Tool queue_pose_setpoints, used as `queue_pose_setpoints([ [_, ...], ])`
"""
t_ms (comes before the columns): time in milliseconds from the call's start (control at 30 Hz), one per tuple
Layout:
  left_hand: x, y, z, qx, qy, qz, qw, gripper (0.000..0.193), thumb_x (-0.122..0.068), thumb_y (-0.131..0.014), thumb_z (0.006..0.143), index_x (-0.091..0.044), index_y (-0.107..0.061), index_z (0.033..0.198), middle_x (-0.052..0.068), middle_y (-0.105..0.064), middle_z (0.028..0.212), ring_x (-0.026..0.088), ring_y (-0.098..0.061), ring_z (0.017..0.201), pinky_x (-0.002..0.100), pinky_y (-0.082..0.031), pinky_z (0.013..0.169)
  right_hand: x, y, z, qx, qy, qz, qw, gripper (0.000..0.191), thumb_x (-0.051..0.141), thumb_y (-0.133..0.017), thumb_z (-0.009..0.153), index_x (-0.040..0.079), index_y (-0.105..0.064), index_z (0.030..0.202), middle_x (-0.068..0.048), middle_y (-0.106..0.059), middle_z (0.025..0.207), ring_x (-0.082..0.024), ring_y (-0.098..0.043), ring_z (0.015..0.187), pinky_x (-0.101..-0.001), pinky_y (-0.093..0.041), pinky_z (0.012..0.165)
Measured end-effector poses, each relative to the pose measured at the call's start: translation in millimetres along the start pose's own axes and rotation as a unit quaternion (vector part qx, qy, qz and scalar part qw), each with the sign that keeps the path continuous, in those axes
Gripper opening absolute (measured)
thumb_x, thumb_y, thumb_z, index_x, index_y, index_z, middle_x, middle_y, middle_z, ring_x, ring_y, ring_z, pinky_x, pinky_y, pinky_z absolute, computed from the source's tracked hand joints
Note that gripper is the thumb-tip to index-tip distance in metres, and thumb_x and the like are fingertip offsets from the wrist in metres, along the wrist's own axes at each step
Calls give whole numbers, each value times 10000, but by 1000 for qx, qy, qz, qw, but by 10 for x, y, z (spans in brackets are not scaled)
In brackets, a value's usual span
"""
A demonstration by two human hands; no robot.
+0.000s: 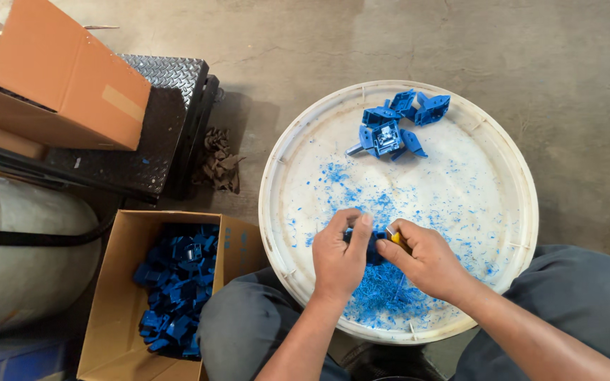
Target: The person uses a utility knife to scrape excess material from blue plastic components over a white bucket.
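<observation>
Both hands' grip (pixel 368 243) around blue plastic part (pixel 373 252)

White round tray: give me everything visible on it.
The white round tray looks like plastic, a shallow disc with a raised ribbed rim, lying flat over the person's lap above the concrete floor. Blue shavings litter it, thickest at the near edge. A cluster of blue plastic parts sits at its far side. Both hands work above it.

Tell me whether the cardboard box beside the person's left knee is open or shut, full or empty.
Open and partly full: the cardboard box has its flaps spread and blue plastic parts piled inside, with bare cardboard showing beside them.
</observation>
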State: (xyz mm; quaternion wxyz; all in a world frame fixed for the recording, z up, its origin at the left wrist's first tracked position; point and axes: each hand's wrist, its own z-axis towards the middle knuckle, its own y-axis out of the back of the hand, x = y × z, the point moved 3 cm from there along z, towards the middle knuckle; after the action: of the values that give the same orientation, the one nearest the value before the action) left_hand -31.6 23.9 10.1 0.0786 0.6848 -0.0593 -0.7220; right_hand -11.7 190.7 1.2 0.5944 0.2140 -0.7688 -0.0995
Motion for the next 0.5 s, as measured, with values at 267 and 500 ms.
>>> queue_pose_setpoints([
  [267,230,-41,62,-9,99,-139,985,225,-228,-717,947,-6,-685,953,24,-681,776,68,-578,693,250,-494,620,337,67,-51,18,16,-157,987,688,580,-863,587,73,-663,1007,-97,-615,630,-276,-615,599,-415,-493,583],
  [500,267,-58,45,15,156,-169,973,163,-177,-713,929,-23,-663,945,7,-632,719,44,-506,618,238,-414,531,380,72,-50,44,0,-204,978,768,654,-846,542,87,-663,1026,-110,-652,668,-301,-673,673,-430,-518,643],
])
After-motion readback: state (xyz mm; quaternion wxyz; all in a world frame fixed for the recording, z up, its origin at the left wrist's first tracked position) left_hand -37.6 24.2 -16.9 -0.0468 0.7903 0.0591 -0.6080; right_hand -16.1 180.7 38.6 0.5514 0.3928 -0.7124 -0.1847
